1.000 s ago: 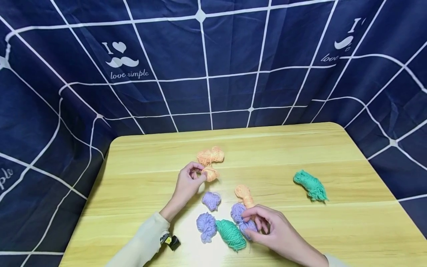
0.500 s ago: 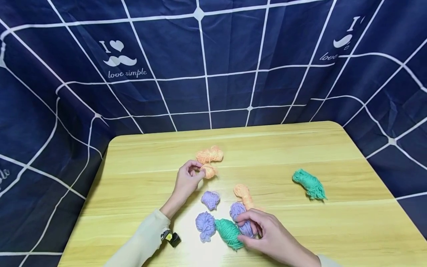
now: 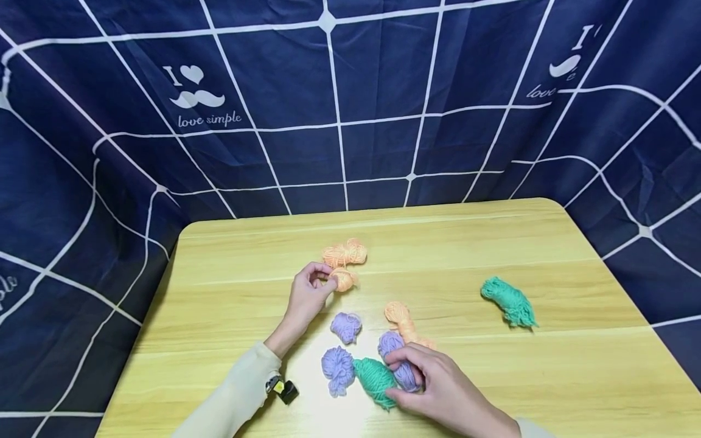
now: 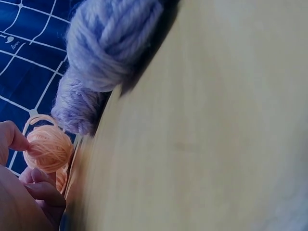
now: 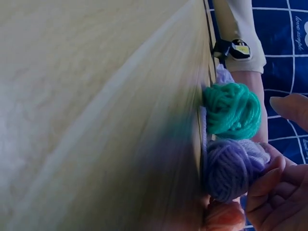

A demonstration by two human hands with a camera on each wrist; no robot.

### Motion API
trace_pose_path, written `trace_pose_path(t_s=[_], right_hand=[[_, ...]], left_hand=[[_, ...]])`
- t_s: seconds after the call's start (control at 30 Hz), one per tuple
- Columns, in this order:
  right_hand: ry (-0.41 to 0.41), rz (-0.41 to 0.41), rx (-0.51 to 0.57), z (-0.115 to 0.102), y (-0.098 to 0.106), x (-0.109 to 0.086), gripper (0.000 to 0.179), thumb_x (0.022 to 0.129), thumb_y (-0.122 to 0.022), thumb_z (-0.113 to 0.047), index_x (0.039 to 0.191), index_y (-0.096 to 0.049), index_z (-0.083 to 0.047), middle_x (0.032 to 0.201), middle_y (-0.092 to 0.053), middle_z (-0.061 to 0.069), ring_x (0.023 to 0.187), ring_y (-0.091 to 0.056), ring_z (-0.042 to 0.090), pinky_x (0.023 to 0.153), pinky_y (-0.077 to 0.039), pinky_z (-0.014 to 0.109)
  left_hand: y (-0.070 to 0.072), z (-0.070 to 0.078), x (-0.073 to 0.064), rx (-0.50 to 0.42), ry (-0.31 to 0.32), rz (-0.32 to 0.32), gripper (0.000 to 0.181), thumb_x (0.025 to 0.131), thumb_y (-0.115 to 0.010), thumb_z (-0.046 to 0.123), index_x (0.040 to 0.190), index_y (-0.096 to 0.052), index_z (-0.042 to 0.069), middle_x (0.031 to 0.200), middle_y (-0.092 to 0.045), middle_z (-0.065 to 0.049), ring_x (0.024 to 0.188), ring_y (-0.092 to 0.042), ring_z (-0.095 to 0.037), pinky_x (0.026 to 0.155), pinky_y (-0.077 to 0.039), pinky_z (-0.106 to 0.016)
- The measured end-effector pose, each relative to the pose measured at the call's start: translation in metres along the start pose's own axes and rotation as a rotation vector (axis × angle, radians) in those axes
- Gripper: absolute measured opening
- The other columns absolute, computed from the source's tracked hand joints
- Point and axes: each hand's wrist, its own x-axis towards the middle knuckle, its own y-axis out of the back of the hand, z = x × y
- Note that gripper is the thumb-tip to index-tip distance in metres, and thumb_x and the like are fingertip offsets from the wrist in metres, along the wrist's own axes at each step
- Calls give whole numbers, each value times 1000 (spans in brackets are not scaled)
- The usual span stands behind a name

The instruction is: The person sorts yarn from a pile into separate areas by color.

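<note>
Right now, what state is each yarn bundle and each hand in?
left hand: pinches the small orange bundle
right hand: grips a purple bundle
near green bundle: lying on the table, touching the right hand
far green bundle: lying alone, untouched
two other purple bundles: lying loose
large orange bundle: lying untouched

Looks like a makeshift recording corner in a home: small light wooden table (image 3: 493,243) with rounded corners, hemmed in by a draped navy cloth backdrop (image 3: 383,91) with white grid lines and "love simple" prints.
</note>
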Motion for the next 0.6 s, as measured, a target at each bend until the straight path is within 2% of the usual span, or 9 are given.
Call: trace_pose_path(t_s=[0.07, 0.13, 0.37, 0.6], right_hand=[[-7, 2, -21, 0, -1, 0, 39, 89, -94, -34, 121, -73, -28, 106, -69, -19, 72, -49, -2, 63, -45, 18], [-12, 6, -48, 0, -2, 0, 40, 88, -95, -36, 120, -73, -29, 107, -69, -20, 75, -51, -2, 66, -46, 20], [-9, 3, -128, 0, -7, -1, 42, 86, -95, -42, 120, -73, -30, 113, -69, -23, 100, -67, 3, 85, -59, 32], [-39, -20, -175, -2, -10, -1, 42, 86, -94, -47, 117, -72, -29, 110, -67, -22, 100, -67, 4, 84, -60, 35]], left_hand=[[0, 0, 0, -5, 2, 4, 22, 89, -75, -1, 110, -69, -2, 101, -69, -12, 60, -41, -6, 51, -34, -18], [0, 0, 0, -4, 2, 4, 22, 89, -75, -1, 110, -69, -2, 101, -69, -12, 60, -41, -6, 51, -34, -18], [1, -1, 1, 15, -8, 13, 22, 89, -75, 2, 110, -69, -2, 101, -69, -12, 60, -41, -6, 52, -34, -19], [1, -1, 1, 7, -12, 15, 21, 90, -75, 0, 110, -69, -2, 101, -68, -12, 59, -41, -6, 50, -34, -18]])
